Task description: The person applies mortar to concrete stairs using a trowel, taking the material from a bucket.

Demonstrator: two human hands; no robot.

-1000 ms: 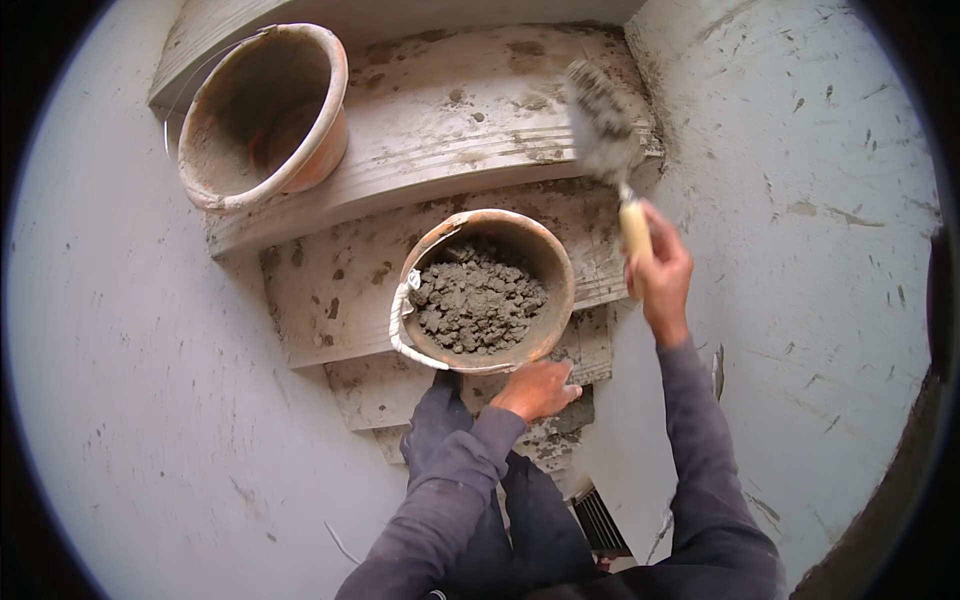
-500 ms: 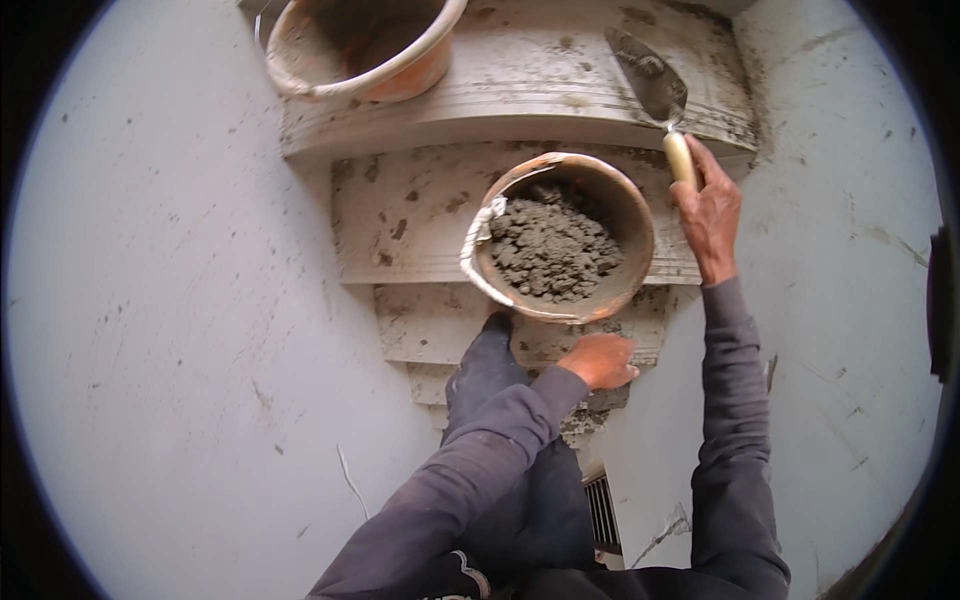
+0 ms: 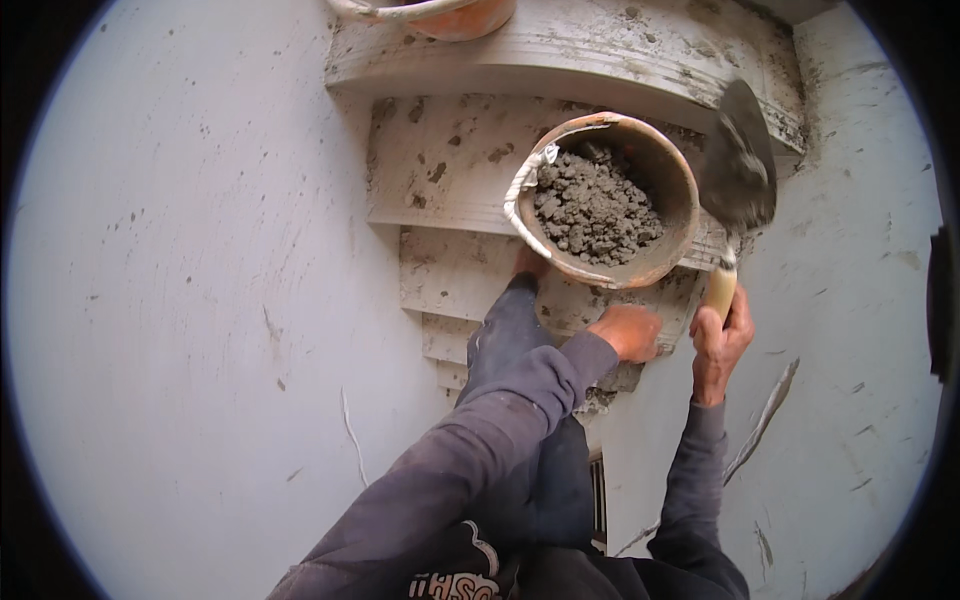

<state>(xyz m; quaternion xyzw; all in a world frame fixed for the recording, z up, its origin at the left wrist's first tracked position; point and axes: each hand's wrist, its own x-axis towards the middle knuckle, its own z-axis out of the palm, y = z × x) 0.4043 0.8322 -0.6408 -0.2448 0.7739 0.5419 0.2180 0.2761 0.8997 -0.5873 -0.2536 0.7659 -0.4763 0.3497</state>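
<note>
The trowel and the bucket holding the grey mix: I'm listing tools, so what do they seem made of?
Trowel blade: probably steel, smooth and dull dark grey, with paler glints.
Trowel handle: pale yellowish and smooth; wood or plastic, I cannot tell.
Bucket: probably plastic, matt and dirty, judging by the rounded rim and orange patches showing through the greyish surface.

The far orange bucket point(image 3: 465, 19) is cut by the upper edge; grey mortar point(image 3: 597, 208) hides the bottom of the near bucket point(image 3: 677, 195); the left hand point(image 3: 628, 333) curls, its fingertips unclear, and the trowel point(image 3: 740, 165) looks slightly blurred
</note>
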